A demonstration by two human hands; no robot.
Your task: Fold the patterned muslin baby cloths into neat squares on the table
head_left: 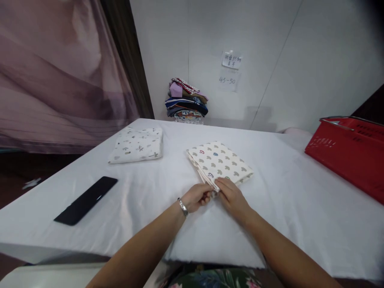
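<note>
A folded cream cloth [220, 160] printed with grey-brown mushrooms, a few in red, blue and green, lies on the white-covered table in front of me. My left hand [198, 196], with a silver band at the wrist, pinches the cloth's near corner between thumb and fingers. Right beside it, my right hand [231, 196] grips the same corner from the other side, its fingers resting over the top layers. Several layers show along the cloth's left edge. What the fingertips cover at the corner is hidden.
Another folded white cloth [138, 145] with small prints lies at the back left. Nearer is a long black flat object [87, 200]. Stacked folded fabrics [186, 102] stand by the wall. A red basket [348, 152] sits at the right, and the tablecloth [144, 232] reaches the front edge.
</note>
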